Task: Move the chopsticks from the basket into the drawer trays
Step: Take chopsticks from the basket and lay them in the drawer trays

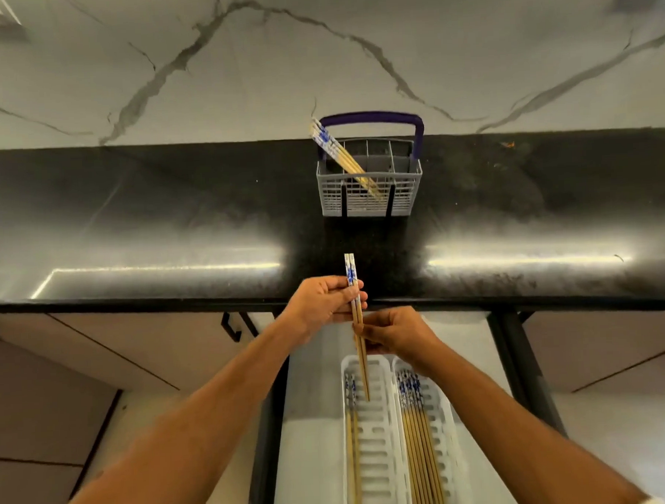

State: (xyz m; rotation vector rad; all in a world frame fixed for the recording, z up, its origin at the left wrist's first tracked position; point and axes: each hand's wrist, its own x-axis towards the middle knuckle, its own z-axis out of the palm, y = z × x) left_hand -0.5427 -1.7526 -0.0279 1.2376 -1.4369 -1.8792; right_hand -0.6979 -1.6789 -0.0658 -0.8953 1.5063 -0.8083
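A glossy black surface (169, 221) runs below a veined marble wall (314, 54); beige cabinet doors (99, 357) sit underneath.

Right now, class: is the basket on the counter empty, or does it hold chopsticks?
Not empty. A few chopsticks lean inside the grey basket, their blue-patterned ends sticking out past its upper left rim.

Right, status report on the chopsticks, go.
Left hand and right hand both grip one pair of chopsticks over the left tray. More chopsticks in basket. Nothing in the way.
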